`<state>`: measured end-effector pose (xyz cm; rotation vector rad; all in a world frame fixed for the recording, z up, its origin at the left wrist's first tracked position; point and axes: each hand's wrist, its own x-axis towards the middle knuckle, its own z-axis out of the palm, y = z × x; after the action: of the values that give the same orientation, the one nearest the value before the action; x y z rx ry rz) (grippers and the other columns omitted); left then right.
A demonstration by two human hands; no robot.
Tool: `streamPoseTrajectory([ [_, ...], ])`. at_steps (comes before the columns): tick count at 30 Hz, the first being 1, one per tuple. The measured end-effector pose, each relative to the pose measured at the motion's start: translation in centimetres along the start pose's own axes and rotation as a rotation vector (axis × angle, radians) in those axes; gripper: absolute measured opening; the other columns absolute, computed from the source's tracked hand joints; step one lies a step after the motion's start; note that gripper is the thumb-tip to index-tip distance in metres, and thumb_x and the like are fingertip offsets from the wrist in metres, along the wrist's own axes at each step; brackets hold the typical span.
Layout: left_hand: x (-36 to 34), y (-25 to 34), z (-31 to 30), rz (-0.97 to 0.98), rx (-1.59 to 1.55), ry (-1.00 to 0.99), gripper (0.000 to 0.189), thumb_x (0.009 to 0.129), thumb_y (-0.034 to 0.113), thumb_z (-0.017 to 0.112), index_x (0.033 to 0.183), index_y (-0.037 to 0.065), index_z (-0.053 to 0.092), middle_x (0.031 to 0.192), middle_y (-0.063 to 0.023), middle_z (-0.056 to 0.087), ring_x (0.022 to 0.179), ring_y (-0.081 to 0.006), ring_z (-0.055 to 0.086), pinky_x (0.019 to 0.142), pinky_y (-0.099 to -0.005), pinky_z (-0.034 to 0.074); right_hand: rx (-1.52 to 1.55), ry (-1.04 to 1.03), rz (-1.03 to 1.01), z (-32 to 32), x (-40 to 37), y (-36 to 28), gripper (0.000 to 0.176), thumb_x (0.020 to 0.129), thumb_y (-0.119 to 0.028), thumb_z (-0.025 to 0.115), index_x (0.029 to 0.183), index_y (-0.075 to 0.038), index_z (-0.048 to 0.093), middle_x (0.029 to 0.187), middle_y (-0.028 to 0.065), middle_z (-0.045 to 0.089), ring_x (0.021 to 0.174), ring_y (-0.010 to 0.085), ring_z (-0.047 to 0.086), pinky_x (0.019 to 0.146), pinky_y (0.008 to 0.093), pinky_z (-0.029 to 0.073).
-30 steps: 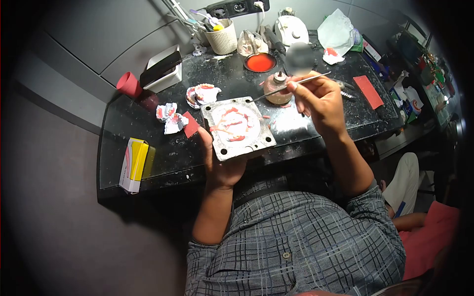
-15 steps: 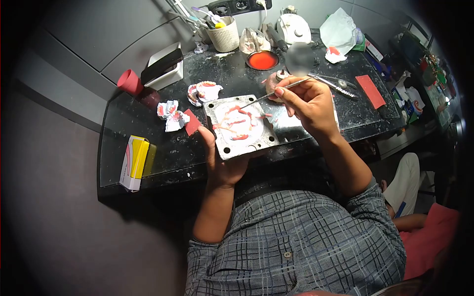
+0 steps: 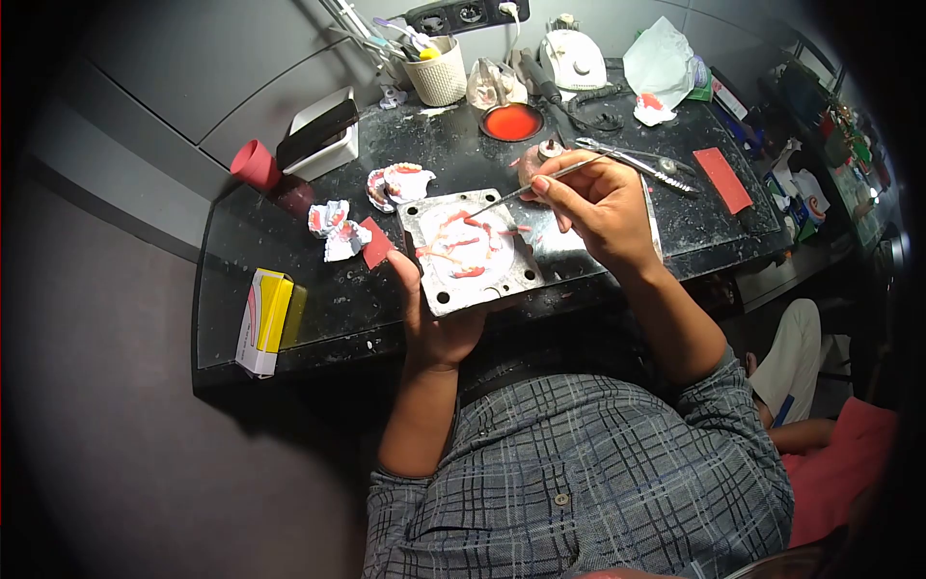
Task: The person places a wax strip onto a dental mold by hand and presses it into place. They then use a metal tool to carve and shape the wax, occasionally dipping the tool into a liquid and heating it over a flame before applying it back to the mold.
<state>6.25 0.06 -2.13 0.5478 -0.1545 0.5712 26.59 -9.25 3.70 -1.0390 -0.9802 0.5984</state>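
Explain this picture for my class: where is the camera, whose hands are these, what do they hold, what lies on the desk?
There is no machine here: a person works with bare hands, and the one picture comes from a camera worn on their head, looking down. The left hand grips a square metal plate filled with white plaster and pink pieces. The right hand holds a thin metal tool, its tip at the plaster. On the black desk lie plaster tooth models, a red cup, a yellow box, a red dish and a pot of brushes.
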Motion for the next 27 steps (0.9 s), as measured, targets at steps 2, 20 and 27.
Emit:
streamPoseTrajectory([
  [2,0.0,-0.1,0.3,0.006,0.002,0.01,0.092,0.099,0.072,0.041,0.157,0.002,0.03,0.155,-0.0169,0.047,0.14,-0.0341,0.049,0.115,-0.0554,0.043,-0.005,0.006,0.001,0.1,0.0,-0.1,0.009,0.096,-0.006,0.073,0.101,0.001,0.071,0.091,0.0078,0.076,0.07,0.0036,0.063,0.053,0.0178,0.044],
  [20,-0.2,-0.1,-0.6,-0.005,-0.093,-0.018,0.092,0.1,0.073,0.036,0.16,0.004,0.025,0.157,-0.0194,0.043,0.139,-0.0391,0.05,0.104,-0.0672,0.05,-0.007,0.016,0.017,-0.3,-0.2,-0.6,0.007,0.096,-0.005,0.073,0.101,0.0,0.071,0.092,0.0081,0.076,0.076,0.0056,0.068,0.054,0.018,0.046],
  [27,-0.1,-0.1,0.0,-0.001,-0.018,0.024,0.091,0.1,0.073,0.035,0.16,0.005,0.025,0.158,-0.0191,0.042,0.14,-0.0389,0.049,0.106,-0.0672,0.048,-0.001,0.005,-0.002,-0.3,-0.2,-0.4,0.008,0.096,-0.006,0.074,0.1,0.0,0.071,0.089,0.0073,0.075,0.066,0.0031,0.061,0.054,0.018,0.045],
])
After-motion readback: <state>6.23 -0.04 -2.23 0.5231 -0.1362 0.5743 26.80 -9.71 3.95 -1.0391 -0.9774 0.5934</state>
